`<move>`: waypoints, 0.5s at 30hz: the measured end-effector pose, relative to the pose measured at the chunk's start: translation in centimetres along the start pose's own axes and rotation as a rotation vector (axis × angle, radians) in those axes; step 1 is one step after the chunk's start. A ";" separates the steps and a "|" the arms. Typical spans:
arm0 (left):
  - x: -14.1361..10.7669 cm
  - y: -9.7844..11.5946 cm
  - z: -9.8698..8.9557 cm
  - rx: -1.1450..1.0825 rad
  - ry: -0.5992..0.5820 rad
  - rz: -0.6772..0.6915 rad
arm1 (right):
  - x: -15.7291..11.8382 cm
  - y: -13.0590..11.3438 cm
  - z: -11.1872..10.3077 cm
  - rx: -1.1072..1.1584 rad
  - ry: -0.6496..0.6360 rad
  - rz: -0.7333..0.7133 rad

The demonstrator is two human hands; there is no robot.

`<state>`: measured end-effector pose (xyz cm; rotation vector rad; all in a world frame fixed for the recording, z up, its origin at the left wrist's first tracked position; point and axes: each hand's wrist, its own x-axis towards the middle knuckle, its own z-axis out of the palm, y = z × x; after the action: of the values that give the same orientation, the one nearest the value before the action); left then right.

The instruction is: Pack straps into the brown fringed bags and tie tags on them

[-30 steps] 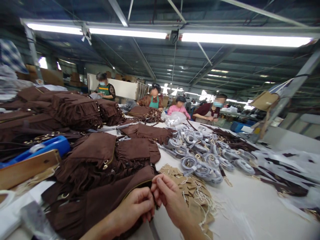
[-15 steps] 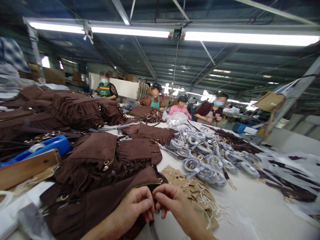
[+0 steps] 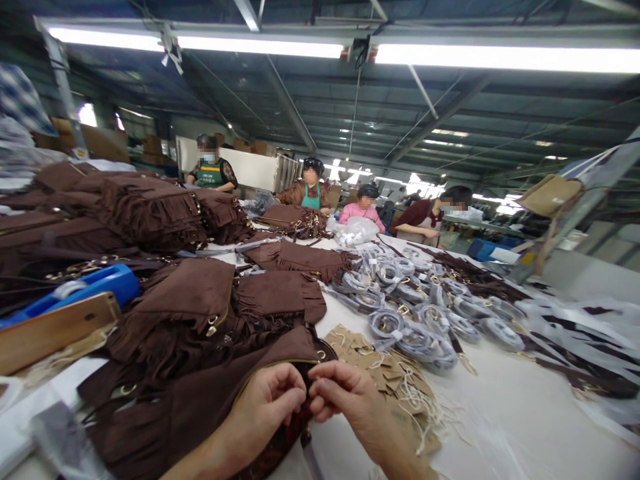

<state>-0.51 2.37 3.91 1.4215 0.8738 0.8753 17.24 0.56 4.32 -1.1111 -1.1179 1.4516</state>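
A dark brown suede-like bag [image 3: 200, 393] lies before me, its zipped mouth parted and a patterned lining partly showing. At the mouth's edge, my left hand [image 3: 275, 397] is closed, thumb against fingers, on the bag. Fingertip to fingertip with it, my right hand [image 3: 345, 393] is pinched; the small thing between its fingers is hidden. Below the fingers hangs a dark strap end [image 3: 306, 437], with a greyish wrapped length running down from it. Brown paper tags [image 3: 370, 360] with white strings [image 3: 415, 400] lie beside and partly under my right hand.
More fringed brown bags [image 3: 180, 300] are heaped left and ahead. Coiled, wrapped straps [image 3: 415, 340] cover the table's right middle. A blue tape dispenser [image 3: 100, 287] and a gold phone [image 3: 60, 333] stand at left. Several co-workers [image 3: 310, 190] are across the table; a slanted post [image 3: 575, 207] rises at right.
My hands stay at the bag's mouth, fingertips slightly shifted. More of the lining and the hanging strap end shows. The co-worker at far right has bent lower. The view has tilted down slightly.
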 end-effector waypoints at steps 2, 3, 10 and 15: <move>0.1 0.0 0.1 -0.011 -0.001 -0.033 | 0.0 0.1 0.0 -0.013 0.008 -0.004; 0.1 0.0 0.1 -0.012 0.000 -0.047 | 0.0 0.1 0.0 -0.018 0.009 -0.012; -0.1 0.3 0.1 0.086 0.026 -0.023 | 0.3 0.8 0.0 -0.099 -0.024 -0.076; -0.3 -0.1 0.0 0.219 0.005 0.002 | 0.1 0.7 0.4 -0.175 -0.029 -0.139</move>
<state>-0.63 2.15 3.77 1.6097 0.9958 0.8029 16.69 0.55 3.66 -1.1111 -1.3366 1.2845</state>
